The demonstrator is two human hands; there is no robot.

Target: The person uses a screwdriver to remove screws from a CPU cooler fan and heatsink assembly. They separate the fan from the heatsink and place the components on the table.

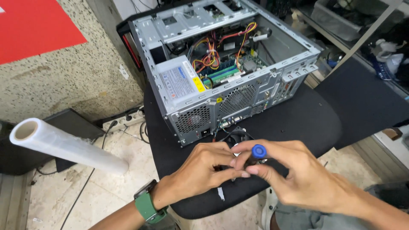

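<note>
Right hand (pixel 294 174) pinches a blue-capped black screwdriver handle (pixel 258 152); left hand (pixel 204 170) closes on a small black cooling fan (pixel 238 136), near the front edge of the black round seat (pixel 306 119), before the open grey computer case (pixel 226 64). Judgement: keep the driver square and the fan steady.

1. Left hand (pixel 200 168): enters from the lower left, forearm angled upward, back of the hand facing up; a green band sits on the wrist.
2. Left fingers (pixel 228 161): curled inward, tips meeting those of the other hand.
3. Right hand (pixel 294 174): enters from the lower right, back facing up.
4. Right fingers (pixel 255 169): thumb and forefinger pinched closed together at the centre.
</note>
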